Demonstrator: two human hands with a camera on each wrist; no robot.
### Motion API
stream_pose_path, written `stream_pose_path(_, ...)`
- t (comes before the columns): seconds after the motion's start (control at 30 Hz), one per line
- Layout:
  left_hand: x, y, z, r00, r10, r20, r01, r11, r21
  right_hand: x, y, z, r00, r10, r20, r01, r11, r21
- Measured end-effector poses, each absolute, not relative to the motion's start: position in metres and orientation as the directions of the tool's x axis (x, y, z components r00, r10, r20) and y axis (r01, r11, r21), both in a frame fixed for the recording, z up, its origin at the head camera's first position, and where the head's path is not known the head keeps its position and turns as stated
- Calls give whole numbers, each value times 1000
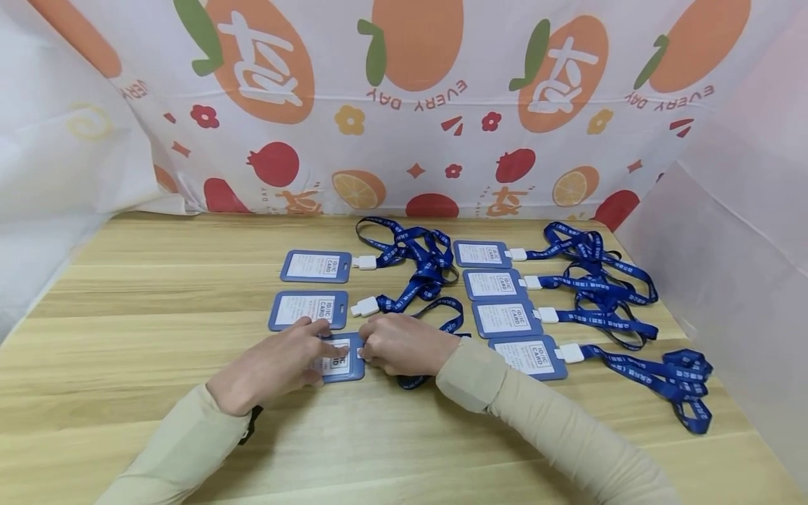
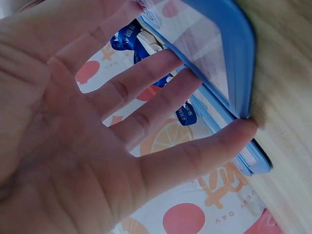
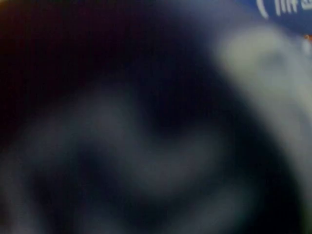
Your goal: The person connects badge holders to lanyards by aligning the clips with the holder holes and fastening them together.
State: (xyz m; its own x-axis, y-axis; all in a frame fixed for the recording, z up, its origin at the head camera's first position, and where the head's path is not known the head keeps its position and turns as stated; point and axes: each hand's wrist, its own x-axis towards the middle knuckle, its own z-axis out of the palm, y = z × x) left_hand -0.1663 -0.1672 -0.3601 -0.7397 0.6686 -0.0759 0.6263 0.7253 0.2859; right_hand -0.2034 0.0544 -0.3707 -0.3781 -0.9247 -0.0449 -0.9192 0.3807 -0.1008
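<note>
As a blue rectangular plastic cardholder [image 1: 345,365] lies against the straight-fingered left hand [image 1: 278,363], the right hand [image 1: 405,344] pinches its white plastic clip [image 1: 360,353].

Beige sleeves [image 1: 555,417] and a black wrist strap [image 1: 252,423] show.

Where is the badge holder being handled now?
In the head view, slightly left of centre, the badge holder is between the left hand and right hand.
</note>
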Motion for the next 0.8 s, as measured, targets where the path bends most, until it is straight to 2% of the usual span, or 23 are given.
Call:
stream_pose_path(0.37, -164, -168, -359, -745, 663, -79, 620, 731, 285, -202, 60, -370, -396, -917, -35, -910, 398, -121)
stream_pose_path(0.57, -165, -168, -358, -738, 670, -74, 632, 726, 272, -200, 62, -372, -395, -919, -4, -915, 394, -88)
stream_pose_path(0.8, -164, -169, -357, -738, 669, -86, 627, 727, 279, -197, 63, -374, -413, -910, 37, -907, 407, -111)
